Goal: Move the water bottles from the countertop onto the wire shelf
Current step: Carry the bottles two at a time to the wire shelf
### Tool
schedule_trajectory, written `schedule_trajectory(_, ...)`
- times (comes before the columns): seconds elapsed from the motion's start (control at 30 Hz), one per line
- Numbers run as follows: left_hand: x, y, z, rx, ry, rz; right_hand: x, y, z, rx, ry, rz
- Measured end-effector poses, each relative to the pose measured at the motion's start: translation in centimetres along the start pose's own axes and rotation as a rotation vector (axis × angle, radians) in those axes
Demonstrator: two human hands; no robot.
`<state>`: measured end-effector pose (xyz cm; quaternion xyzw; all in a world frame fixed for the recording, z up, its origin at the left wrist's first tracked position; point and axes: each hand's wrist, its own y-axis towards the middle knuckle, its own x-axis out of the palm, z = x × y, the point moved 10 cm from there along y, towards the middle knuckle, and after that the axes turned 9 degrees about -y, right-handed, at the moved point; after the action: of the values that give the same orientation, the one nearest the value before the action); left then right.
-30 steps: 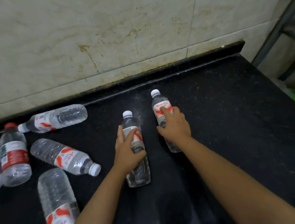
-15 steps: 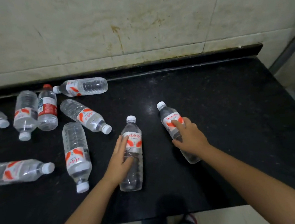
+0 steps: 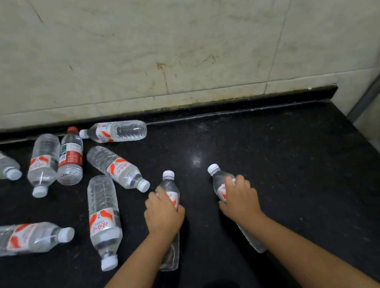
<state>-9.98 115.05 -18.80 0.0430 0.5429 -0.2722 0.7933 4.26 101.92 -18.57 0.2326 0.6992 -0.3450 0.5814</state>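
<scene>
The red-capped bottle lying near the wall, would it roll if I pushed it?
Probably yes: the red-capped clear plastic bottle lies on its round side on the smooth black countertop. It might soon bump the white-capped bottle beside it. It looks full, so likely heavyish.

— Where are you working here?

— You're at what looks like a plain kitchen or back-room counter. Across the lower half of the frame runs a black speckled stone countertop (image 3: 269, 158) with a raised back lip, the built-in sort.

— And behind it?

— Large pale wall tiles (image 3: 171, 38) fill the upper half, stained with rusty drips near the middle. At the right edge you can see a grey metal frame (image 3: 373, 87), though it's too cropped to name for sure.
</scene>
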Motion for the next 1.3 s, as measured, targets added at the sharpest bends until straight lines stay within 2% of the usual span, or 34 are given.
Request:
schedule_trajectory(0.27,0.7,2.9,0.9,-0.025,0.094,-0.03,0.8,2.3,-0.5,0.109,-0.054,-0.049)
schedule_trajectory(0.5,0.5,3.8,0.5,0.023,0.008,-0.032,0.2,2.5,-0.8,0.118,-0.081,0.008)
schedule_trajectory(0.63,0.8,3.9,0.1,0.027,-0.032,-0.074,0.5,2.3,-1.5,0.119,-0.137,-0.014)
schedule_trajectory(0.8,-0.2,2.3,0.6,0.068,0.014,-0.052,0.2,-0.5,0.9,0.149,0.0,-0.047)
schedule_trajectory(1.07,0.3,-6.1,13.0,0.585,0.077,0.026,-6.3,-8.9,11.4,0.244,0.324,0.221)
schedule_trajectory(1.23,1.4,-15.3,24.8,0.789,0.034,0.077,-12.4,-15.5,20.6,0.226,0.37,0.47)
schedule_trajectory(1.3,1.3,-19.4,29.4,0.793,-0.121,0.088,-15.0,-18.7,24.6,0.204,0.362,0.57)
